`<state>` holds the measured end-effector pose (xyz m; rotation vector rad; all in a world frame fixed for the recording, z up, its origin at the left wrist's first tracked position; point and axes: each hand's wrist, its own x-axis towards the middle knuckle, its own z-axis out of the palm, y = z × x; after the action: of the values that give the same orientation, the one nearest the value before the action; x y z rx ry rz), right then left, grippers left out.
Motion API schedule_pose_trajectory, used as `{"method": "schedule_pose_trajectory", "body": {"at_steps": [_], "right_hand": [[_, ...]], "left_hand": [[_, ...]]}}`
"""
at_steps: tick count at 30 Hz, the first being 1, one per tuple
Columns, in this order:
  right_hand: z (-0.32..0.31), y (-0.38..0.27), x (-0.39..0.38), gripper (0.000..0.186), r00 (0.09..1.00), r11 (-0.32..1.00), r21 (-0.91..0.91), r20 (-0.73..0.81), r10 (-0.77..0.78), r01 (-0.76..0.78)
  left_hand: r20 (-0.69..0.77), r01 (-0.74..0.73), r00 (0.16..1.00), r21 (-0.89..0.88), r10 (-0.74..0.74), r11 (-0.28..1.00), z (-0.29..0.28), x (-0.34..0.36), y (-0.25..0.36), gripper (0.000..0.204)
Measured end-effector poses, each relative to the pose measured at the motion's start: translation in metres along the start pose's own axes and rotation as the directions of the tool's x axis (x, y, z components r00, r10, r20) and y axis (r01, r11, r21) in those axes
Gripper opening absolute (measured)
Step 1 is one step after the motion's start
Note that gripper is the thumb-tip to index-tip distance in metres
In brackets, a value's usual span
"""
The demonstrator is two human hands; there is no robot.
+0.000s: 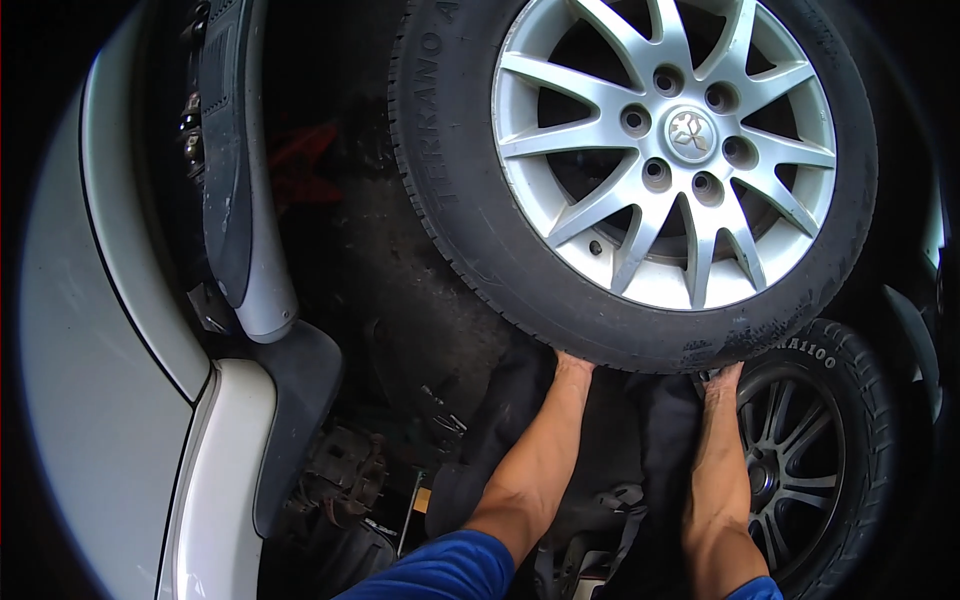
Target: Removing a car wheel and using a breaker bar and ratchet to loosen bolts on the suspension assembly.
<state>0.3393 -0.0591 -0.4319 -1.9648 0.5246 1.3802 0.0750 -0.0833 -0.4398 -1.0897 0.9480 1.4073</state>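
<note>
A large tyre (450,220) on a silver multi-spoke alloy rim (600,130) fills the upper right of the head view, its face toward me. My left hand (572,362) is under the lower edge of this tyre, gripping it from below, with most fingers hidden. Farther right, my right hand (725,376) also holds the tyre's lower edge, its fingertips mostly out of sight. My bare forearms rise from blue sleeves at the bottom, in front of my dark-trousered legs.
Along the left runs a silver vehicle body (110,360) with a side step (260,320) and dark mud flap (295,410). A second wheel with dark spokes (850,450) lies at lower right. Greasy metal parts (340,475) and scattered tools (445,420) are on the dark floor.
</note>
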Motion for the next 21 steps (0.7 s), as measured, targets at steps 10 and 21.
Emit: {"method": "schedule_pose_trajectory", "body": {"at_steps": [10,21], "right_hand": [[0.192,0.127,-0.169,0.056,0.866,0.761,0.433,0.366,0.341,-0.483],[0.136,0.058,-0.126,0.082,0.992,0.992,0.102,0.096,-0.079,0.069]], "left_hand": [[0.303,-0.494,0.860,0.298,0.410,0.817,0.157,-0.066,0.224,0.073],[-0.254,-0.264,0.914,0.224,0.318,0.938,0.053,-0.042,0.145,0.081]]}}
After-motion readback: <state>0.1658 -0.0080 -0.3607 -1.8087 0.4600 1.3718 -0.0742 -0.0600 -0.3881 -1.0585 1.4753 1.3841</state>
